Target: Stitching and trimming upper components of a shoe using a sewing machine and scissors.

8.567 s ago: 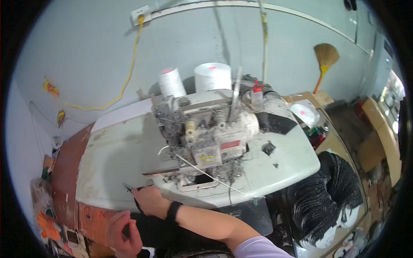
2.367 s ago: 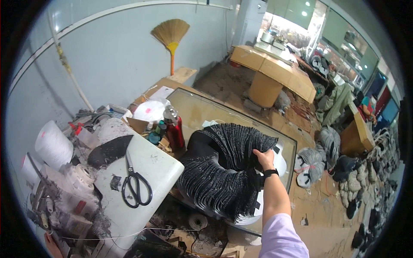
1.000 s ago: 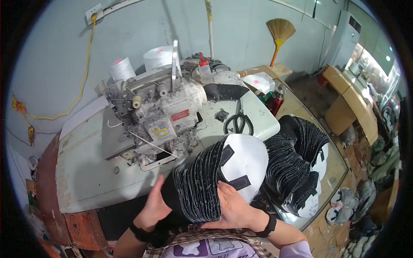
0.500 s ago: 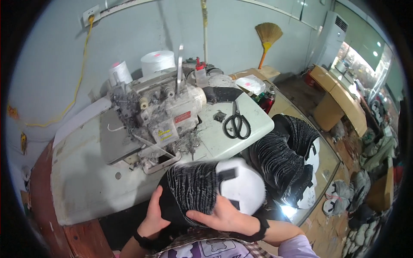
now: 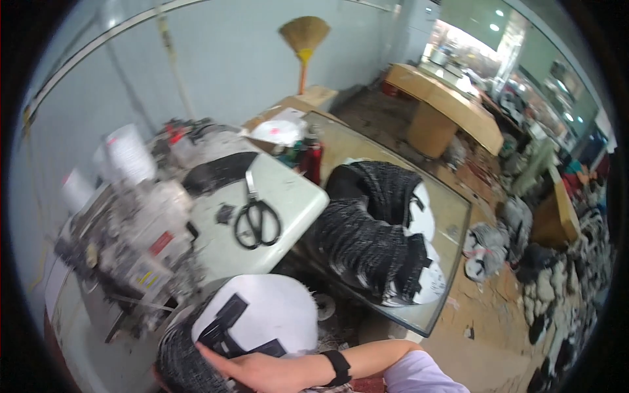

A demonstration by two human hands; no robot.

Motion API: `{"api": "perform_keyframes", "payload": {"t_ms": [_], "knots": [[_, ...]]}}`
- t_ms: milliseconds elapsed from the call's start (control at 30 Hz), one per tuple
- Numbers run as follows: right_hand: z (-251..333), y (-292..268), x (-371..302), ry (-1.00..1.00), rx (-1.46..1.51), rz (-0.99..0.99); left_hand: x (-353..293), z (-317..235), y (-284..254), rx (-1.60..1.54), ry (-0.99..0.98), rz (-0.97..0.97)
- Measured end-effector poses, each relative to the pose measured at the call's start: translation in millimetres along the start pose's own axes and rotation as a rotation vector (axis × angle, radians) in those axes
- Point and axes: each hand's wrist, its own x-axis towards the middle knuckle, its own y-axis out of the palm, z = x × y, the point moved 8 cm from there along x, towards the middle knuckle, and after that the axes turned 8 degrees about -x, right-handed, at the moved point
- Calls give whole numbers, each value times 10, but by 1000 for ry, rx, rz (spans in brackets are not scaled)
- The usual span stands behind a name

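A thick stack of rounded fabric pieces [image 5: 278, 308] is tilted in front of me, with black frayed-looking layered edges, a white top face and black tabs. My right hand [image 5: 255, 370] grips its near side, the index finger extended along the black edge. Of my left hand [image 5: 157, 374] only a sliver shows at the stack's lower left; the rest is hidden behind it. Left of the stack stands a lint-covered overlock sewing machine [image 5: 147, 239], blurred. Black-handled scissors [image 5: 257, 224] lie on the white machine table [image 5: 288, 193] beyond the stack.
More black-and-white pieces [image 5: 373, 242] lie in a curved row on a glass-topped table [image 5: 452, 242] at right. White thread cones [image 5: 130, 154] stand behind the machine. A broom [image 5: 304, 39] leans on the wall. Bundles [image 5: 488, 245] and cardboard [image 5: 481, 301] cover the floor at right.
The view has swung to the right, so the machine and scissors sit further left. The stack has turned in my hands, showing more of its white top, and my left hand is now mostly hidden.
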Motion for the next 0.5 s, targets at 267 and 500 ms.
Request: {"api": "perform_keyframes", "payload": {"t_ms": [267,500], "knots": [[-78,-389,102,-225,-44,-234,593,215,101,181,-43,-156],[-1032,-2581,-1523,264,-506,-1069,937,269,119,235,-78,-186]]}}
